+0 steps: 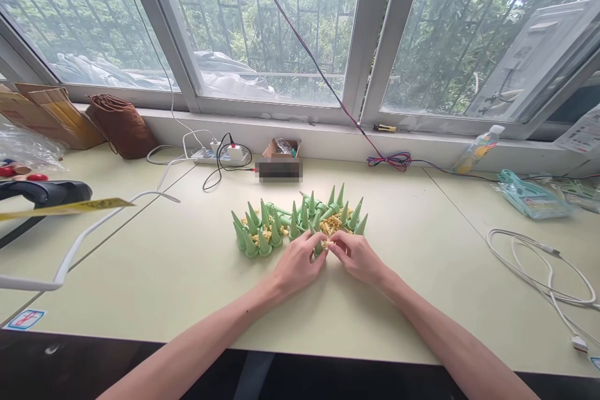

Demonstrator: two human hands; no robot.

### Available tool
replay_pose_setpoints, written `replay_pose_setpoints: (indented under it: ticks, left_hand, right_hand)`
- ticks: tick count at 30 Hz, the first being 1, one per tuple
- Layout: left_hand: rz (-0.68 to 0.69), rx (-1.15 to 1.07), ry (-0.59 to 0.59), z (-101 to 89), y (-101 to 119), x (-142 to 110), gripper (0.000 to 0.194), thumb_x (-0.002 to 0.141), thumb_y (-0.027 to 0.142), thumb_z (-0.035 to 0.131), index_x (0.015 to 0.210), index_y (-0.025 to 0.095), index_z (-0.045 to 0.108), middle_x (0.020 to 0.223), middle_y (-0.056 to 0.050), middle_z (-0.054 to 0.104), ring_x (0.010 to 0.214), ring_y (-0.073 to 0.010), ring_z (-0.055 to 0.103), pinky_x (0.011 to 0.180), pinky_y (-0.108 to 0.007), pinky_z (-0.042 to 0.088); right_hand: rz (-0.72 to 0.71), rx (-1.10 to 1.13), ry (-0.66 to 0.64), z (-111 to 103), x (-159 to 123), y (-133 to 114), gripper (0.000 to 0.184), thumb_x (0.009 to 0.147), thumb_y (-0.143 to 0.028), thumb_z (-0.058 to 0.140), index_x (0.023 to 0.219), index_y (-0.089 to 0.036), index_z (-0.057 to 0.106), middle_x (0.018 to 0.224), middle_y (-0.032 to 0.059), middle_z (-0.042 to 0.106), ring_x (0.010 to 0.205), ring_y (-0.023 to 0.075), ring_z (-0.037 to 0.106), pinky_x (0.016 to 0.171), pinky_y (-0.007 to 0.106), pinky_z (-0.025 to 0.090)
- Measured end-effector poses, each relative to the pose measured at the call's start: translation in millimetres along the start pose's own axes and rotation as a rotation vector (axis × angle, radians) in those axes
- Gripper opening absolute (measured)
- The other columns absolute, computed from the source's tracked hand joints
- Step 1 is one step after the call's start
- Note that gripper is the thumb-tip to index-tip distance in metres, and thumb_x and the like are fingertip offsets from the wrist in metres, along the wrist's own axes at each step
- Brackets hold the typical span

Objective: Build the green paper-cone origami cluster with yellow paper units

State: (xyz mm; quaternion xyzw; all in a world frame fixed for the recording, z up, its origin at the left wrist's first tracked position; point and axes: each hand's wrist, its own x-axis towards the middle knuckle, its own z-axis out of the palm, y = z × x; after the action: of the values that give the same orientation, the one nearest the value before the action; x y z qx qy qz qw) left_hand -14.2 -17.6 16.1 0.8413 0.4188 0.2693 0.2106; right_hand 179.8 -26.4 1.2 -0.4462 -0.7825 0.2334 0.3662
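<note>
My left hand (pixel 299 262) is closed around a green cone-shaped piece (pixel 317 246) at the near edge of a cluster of similar parts. Fingertips of my right hand (pixel 360 257) are pinched together right beside that cone, at a small yellowish piece (pixel 327 244) that is partly hidden. Around and behind my hands stand several green pointed cones (pixel 250 244) with round bases. Small yellow pieces (pixel 332 224) lie heaped among them. Green rod-like parts (pixel 279 209) rest at the back of the cluster.
Behind the cones sits a small open box (pixel 282 149), near a power strip (pixel 209 156) with cables. A brown pouch (pixel 120 127) and cardboard (pixel 56 112) stand at the left. On the right are a bottle (pixel 479 149), turquoise scissors (pixel 525 194) and a coiled white cable (pixel 539 262).
</note>
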Motion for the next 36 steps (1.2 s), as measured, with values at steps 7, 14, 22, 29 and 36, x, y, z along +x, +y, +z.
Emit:
replay_pose_setpoints:
  ticks: [7, 14, 22, 29, 36]
  left_hand:
    - [-0.011, 0.000, -0.002, -0.7, -0.2, 0.4, 0.021, 0.096, 0.031, 0.049, 0.109, 0.021, 0.063, 0.093, -0.003, 0.060, 0.059, -0.0126, 0.057, 0.065, -0.030, 0.048]
    - [-0.007, -0.009, -0.017, -0.9, 0.5, -0.2, 0.021, 0.096, 0.029, 0.049, 0.109, 0.021, 0.063, 0.091, -0.003, 0.058, 0.058, -0.0127, 0.057, 0.062, -0.029, 0.047]
    - [-0.021, 0.005, -0.012, 0.1, -0.7, 1.2, 0.022, 0.096, 0.032, 0.049, 0.110, 0.022, 0.063, 0.093, -0.003, 0.060, 0.059, -0.0129, 0.058, 0.065, -0.030, 0.047]
    - [-0.008, -0.003, -0.029, -0.5, 0.0, 0.1, 0.020, 0.096, 0.029, 0.049, 0.109, 0.021, 0.062, 0.091, -0.003, 0.058, 0.059, -0.0128, 0.058, 0.063, -0.029, 0.046]
    - [-0.013, -0.003, -0.016, 0.2, -1.2, 1.5, 0.021, 0.096, 0.031, 0.049, 0.108, 0.022, 0.063, 0.091, -0.002, 0.058, 0.058, -0.0121, 0.057, 0.066, -0.030, 0.047]
  right_hand:
    - [0.037, 0.024, -0.018, 0.2, -1.4, -0.1, 0.016, 0.100, -0.033, 0.050, 0.101, -0.019, 0.059, 0.065, -0.0029, 0.057, 0.053, 0.0129, 0.048, 0.055, 0.025, 0.040]
    - [0.017, 0.007, -0.035, 0.3, -0.7, -0.2, 0.022, 0.101, -0.032, 0.046, 0.090, -0.020, 0.060, 0.065, -0.0015, 0.055, 0.054, 0.0132, 0.047, 0.055, 0.025, 0.037]
    - [0.057, 0.068, -0.050, 0.9, -1.6, 1.1, 0.016, 0.099, -0.032, 0.050, 0.107, -0.019, 0.055, 0.063, -0.0044, 0.053, 0.052, 0.0124, 0.046, 0.054, 0.025, 0.036]
    - [0.048, 0.036, -0.056, 0.3, 0.2, 0.7, 0.021, 0.101, -0.033, 0.046, 0.090, -0.019, 0.058, 0.062, -0.0032, 0.051, 0.054, 0.0127, 0.044, 0.056, 0.025, 0.035]
    - [0.058, 0.047, -0.055, 1.0, -2.1, 1.1, 0.014, 0.098, -0.031, 0.051, 0.102, -0.019, 0.057, 0.060, -0.0058, 0.049, 0.051, 0.0120, 0.042, 0.054, 0.025, 0.034]
